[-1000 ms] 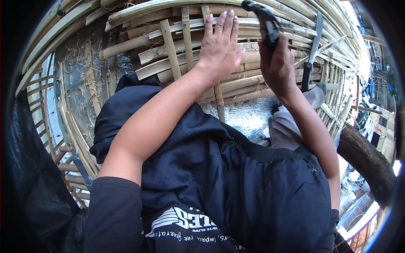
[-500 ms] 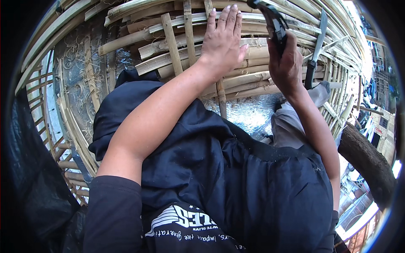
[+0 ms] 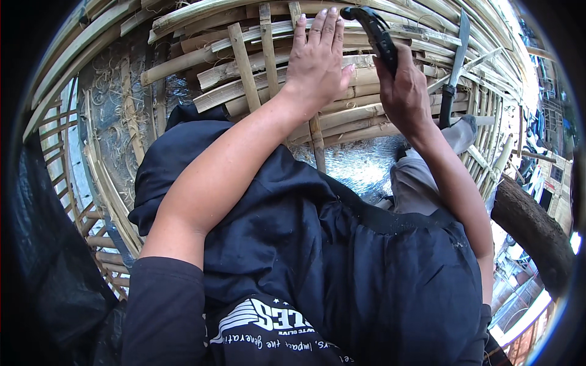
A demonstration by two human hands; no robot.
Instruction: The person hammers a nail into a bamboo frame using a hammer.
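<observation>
Compared with a second ago, very little has shifted from where I watch: my right hand (image 3: 403,91) has drawn a touch nearer the left and the tool in it sits a little lower against the lattice, while my left hand (image 3: 317,61) stays where it was. That left hand lies open and flat, fingers together and stretched out, palm pressing on the pale split-bamboo lattice of crossed horizontal and upright slats (image 3: 256,79) in front of me. The right hand is clenched in a fist around the black curved tool handle (image 3: 373,30), whose upper end pokes out above the knuckles; I cannot tell what kind of head it carries, since it is hidden against the slats. Both hands are close, side by side, at the top middle of the view, above my knees in dark blue fabric (image 3: 342,256). I judge the bamboo strips to be light and stiff, springy along their length, with splintery edges, so a flat palm across several slats seems the safest hold, away from the loose fibres hanging off them. The tool looks rigid and moderately heavy, best gripped low on its handle as it is now. To the right, a long knife with a grey blade and dark handle (image 3: 455,73) is stuck upright among the slats, just beside my right wrist but not touching it.
</observation>
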